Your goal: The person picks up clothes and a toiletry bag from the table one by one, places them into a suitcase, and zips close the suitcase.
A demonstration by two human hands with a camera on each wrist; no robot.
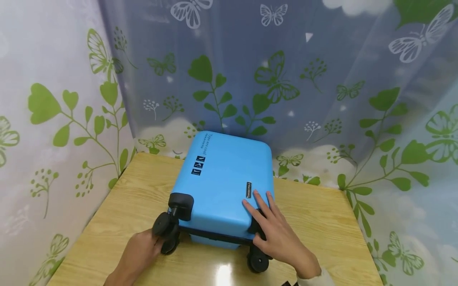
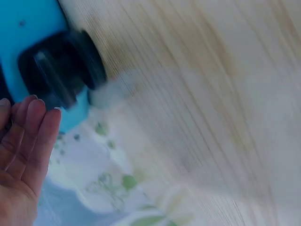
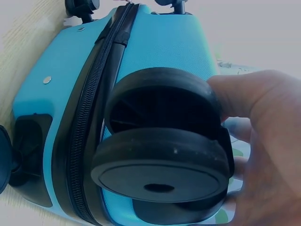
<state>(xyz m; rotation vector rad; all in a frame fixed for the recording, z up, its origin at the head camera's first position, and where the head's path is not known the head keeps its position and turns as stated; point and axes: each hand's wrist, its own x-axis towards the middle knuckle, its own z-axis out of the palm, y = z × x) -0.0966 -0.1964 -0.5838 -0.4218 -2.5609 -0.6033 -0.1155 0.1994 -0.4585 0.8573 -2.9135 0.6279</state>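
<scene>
A bright blue hard-shell suitcase [image 1: 222, 174] lies flat on a wooden table [image 1: 322, 222], its black wheels toward me. My left hand [image 1: 141, 252] is at the near-left double wheel [image 1: 165, 230] and touches it. The left wrist view shows that hand [image 2: 26, 141] with its fingers straight and together beside the blurred wheel [image 2: 59, 70]. My right hand [image 1: 275, 230] rests flat on the case's top near-right corner, fingers spread, above the right wheel [image 1: 258, 260]. In the right wrist view this wheel [image 3: 160, 146] fills the frame, with the hand [image 3: 268, 141] beside it and the zipper [image 3: 94, 103] running along the case's side.
Curtains printed with green leaves and butterflies [image 1: 71, 119] hang close round the table's left, back and right sides. Bare wood lies on either side of the case. A bright reflection [image 1: 223, 274] shows on the table's near edge.
</scene>
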